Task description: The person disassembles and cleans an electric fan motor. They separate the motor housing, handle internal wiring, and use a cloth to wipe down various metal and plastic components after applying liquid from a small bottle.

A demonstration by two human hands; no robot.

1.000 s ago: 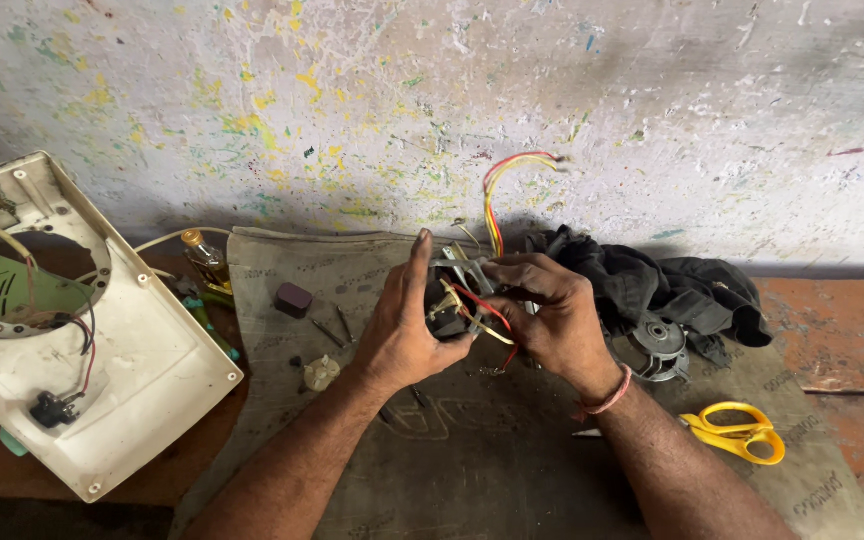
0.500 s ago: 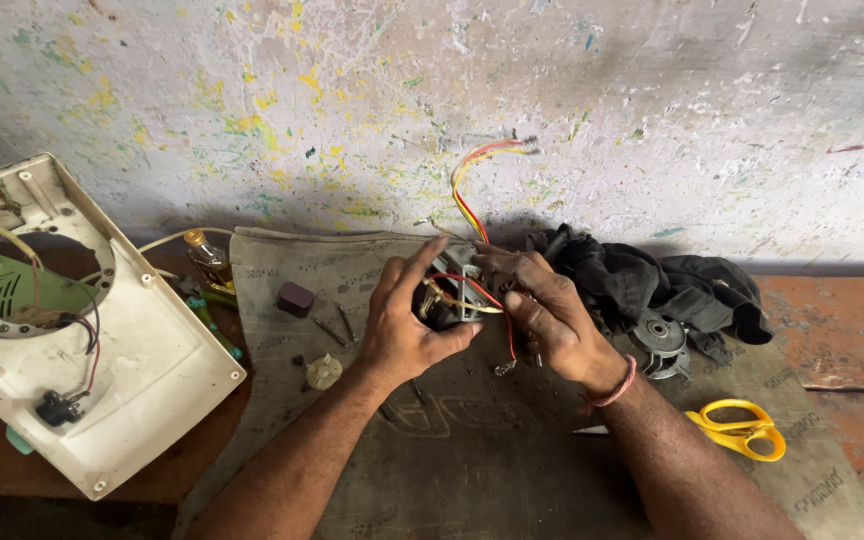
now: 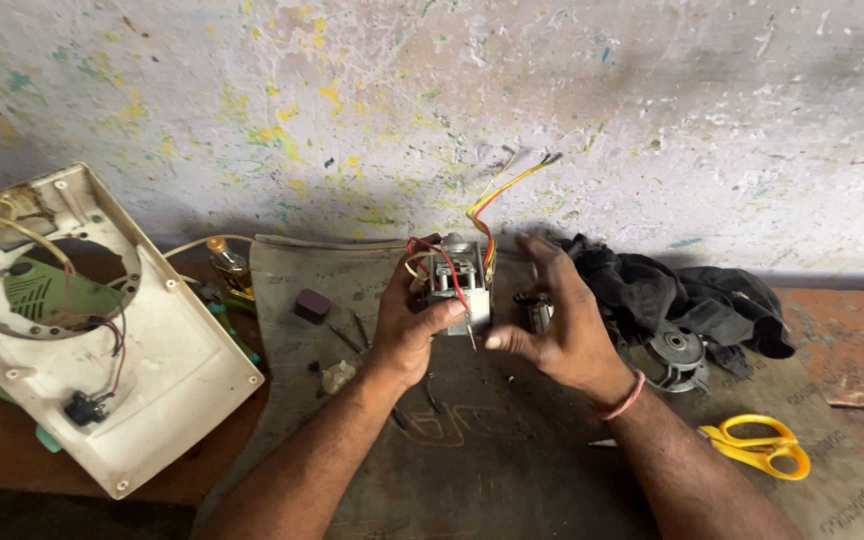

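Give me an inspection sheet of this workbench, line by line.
Surface: grey mat on a reddish wooden bench.
Job's things: small motor held upright.
Clutter: white housing at left, yellow scissors, black cloth, small bottle, metal part.
Grippers: left hand grips the motor; right hand open beside it, thumb near its lower edge.
Cables: red and yellow wires rise from the motor.
Surroundings: paint-spattered wall.

Yellow scissors lie right; a white housing left; black cloth behind, perhaps a rag.
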